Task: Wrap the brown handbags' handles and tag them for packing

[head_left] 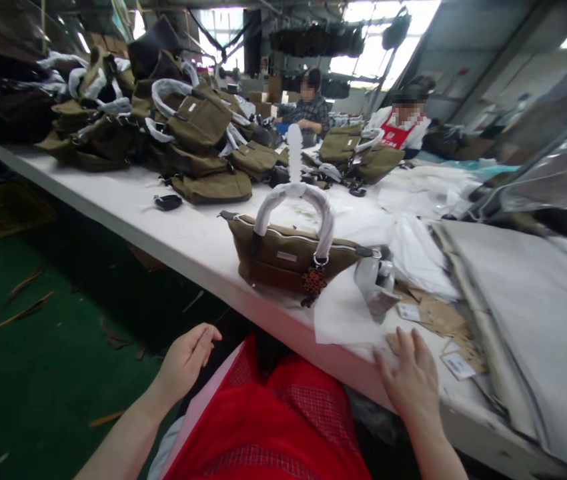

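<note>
An olive-brown handbag (283,253) stands upright on the white table, its handles (326,213) wrapped in pale film. A long white plastic tie (294,157) sticks up from the top of the handles. From one handle ring hangs a reddish, spotted charm (314,281). A thin white sheet (341,310) lies against the bag's right end, beside a grey-and-white wrapped piece (377,283). My left hand (191,357) hangs in the air off the table's front edge, empty, fingers loosely extended. My right hand (411,367) is at the table edge by the sheet and brown tags, fingers apart.
Similar olive bags (198,127) are heaped along the table (128,213) to the left and back. Brown card tags (443,317) and a stack of pale grey material (543,307) lie on the right. Two people (308,110) work across the table. A black strap (167,201) lies far left.
</note>
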Demonstrator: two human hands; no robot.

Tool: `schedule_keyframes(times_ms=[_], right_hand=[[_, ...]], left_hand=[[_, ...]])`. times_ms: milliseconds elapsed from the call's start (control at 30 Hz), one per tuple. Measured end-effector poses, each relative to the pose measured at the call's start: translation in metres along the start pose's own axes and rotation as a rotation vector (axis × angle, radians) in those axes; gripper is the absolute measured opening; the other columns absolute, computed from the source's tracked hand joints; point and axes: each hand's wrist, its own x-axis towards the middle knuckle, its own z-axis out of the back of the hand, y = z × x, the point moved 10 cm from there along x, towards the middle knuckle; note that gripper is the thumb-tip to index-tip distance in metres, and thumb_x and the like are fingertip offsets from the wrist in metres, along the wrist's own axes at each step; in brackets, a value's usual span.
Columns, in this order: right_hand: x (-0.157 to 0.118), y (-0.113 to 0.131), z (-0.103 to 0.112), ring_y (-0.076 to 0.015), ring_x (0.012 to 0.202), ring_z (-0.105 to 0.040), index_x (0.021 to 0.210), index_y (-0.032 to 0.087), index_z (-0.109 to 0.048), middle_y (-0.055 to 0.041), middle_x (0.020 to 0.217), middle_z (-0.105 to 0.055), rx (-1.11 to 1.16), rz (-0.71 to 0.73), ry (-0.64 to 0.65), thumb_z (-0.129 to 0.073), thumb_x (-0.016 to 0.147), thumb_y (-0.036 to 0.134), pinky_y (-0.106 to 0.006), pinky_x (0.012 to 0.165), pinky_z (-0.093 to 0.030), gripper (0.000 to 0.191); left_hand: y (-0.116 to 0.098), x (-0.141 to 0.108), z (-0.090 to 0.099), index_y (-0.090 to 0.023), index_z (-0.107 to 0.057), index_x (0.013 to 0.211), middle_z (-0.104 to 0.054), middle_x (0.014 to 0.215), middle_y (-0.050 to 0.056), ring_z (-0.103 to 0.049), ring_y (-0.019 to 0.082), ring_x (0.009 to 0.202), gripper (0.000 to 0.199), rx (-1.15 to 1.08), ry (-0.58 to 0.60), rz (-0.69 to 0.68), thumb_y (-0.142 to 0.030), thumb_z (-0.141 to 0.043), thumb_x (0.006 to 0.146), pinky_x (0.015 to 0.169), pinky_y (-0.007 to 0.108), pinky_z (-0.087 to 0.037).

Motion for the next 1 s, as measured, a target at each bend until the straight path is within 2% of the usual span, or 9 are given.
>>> schedule_keyframes(times_ms=[100,267,433,533,600,700,767,867,1000], right_hand=[[0.009,-0.027,-0.029,-0.0349,0.141,-0.031,0.142,0.012,-0.045,-0.0206,0.155,-0.026,-0.152,-0.002,0.168,-0.032,0.094,0.055,-0.048,0.113,-0.031,0.066],[0.038,-0.092,-0.062,-0.0282,0.140,-0.034,0.144,0.025,-0.045,-0.0112,0.152,-0.039,-0.238,-0.157,0.365,-0.031,0.095,0.051,-0.043,0.114,-0.027,0.057],[0.082,-0.155,-0.048,-0.0367,0.130,-0.046,0.137,0.011,-0.054,-0.0237,0.140,-0.050,-0.260,-0.367,0.262,-0.027,0.094,0.042,-0.054,0.106,-0.033,0.059],[0.094,-0.159,-0.028,-0.0370,0.127,-0.048,0.123,0.002,-0.063,-0.0286,0.131,-0.055,-0.233,-0.367,0.160,-0.035,0.090,0.034,-0.052,0.105,-0.035,0.054],[0.091,-0.143,-0.011,-0.0332,0.130,-0.046,0.120,0.001,-0.063,-0.0269,0.132,-0.055,-0.205,-0.321,0.085,-0.035,0.089,0.027,-0.046,0.110,-0.033,0.050],[0.065,-0.088,0.020,-0.0296,0.130,-0.046,0.122,0.004,-0.061,-0.0207,0.134,-0.055,-0.047,-0.221,-0.074,-0.036,0.090,0.031,-0.043,0.112,-0.032,0.048],[0.037,-0.037,0.040,-0.0301,0.120,-0.055,0.115,0.012,-0.065,-0.0169,0.124,-0.063,0.317,-0.134,-0.177,-0.046,0.090,0.042,-0.045,0.107,-0.039,0.044],[-0.005,0.040,0.013,-0.0238,0.096,-0.067,0.114,0.020,-0.065,-0.0109,0.109,-0.070,0.854,-0.191,0.198,-0.053,0.091,0.046,-0.037,0.088,-0.052,0.037],[-0.042,0.130,-0.012,-0.0193,0.083,-0.069,0.136,0.023,-0.051,-0.0142,0.124,-0.066,1.400,-0.252,0.598,-0.057,0.090,0.046,-0.035,0.079,-0.055,0.052]], left_hand=[[0.003,0.002,-0.004,-0.020,-0.060,0.092,-0.046,0.054,-0.005,-0.050,0.013,0.054,0.037,0.038,0.011,0.006,-0.051,-0.040,0.095,0.059,0.024,-0.044],[-0.001,0.004,-0.013,-0.022,-0.060,0.093,-0.046,0.053,-0.006,-0.051,0.014,0.055,0.039,0.060,0.033,-0.002,-0.055,-0.039,0.095,0.071,0.027,-0.049],[-0.006,0.002,-0.020,-0.022,-0.059,0.094,-0.044,0.055,-0.006,-0.049,0.013,0.055,0.042,0.047,0.079,0.009,-0.057,-0.037,0.095,0.077,0.029,-0.048],[-0.005,0.001,-0.018,-0.021,-0.060,0.093,-0.045,0.056,-0.005,-0.050,0.014,0.056,0.045,0.049,0.082,0.027,-0.059,-0.036,0.094,0.072,0.028,-0.047],[-0.003,0.001,-0.017,-0.021,-0.060,0.093,-0.045,0.056,-0.005,-0.049,0.015,0.055,0.046,0.047,0.075,0.037,-0.060,-0.035,0.094,0.069,0.028,-0.046],[-0.005,0.003,-0.026,-0.021,-0.060,0.091,-0.044,0.055,-0.005,-0.047,0.015,0.054,0.047,0.033,0.089,0.043,-0.060,-0.035,0.094,0.064,0.027,-0.043],[-0.013,0.002,-0.043,-0.020,-0.060,0.088,-0.043,0.055,-0.005,-0.045,0.014,0.054,0.047,0.003,0.139,0.038,-0.059,-0.034,0.095,0.059,0.025,-0.039],[-0.034,-0.004,-0.081,-0.019,-0.059,0.087,-0.043,0.055,-0.004,-0.042,0.013,0.052,0.047,-0.084,0.265,0.017,-0.058,-0.033,0.095,0.053,0.024,-0.033],[-0.065,-0.018,-0.123,-0.018,-0.060,0.082,-0.053,0.063,0.000,-0.048,0.014,0.061,0.045,-0.038,0.387,-0.070,-0.052,-0.033,0.097,0.058,0.025,-0.037]])
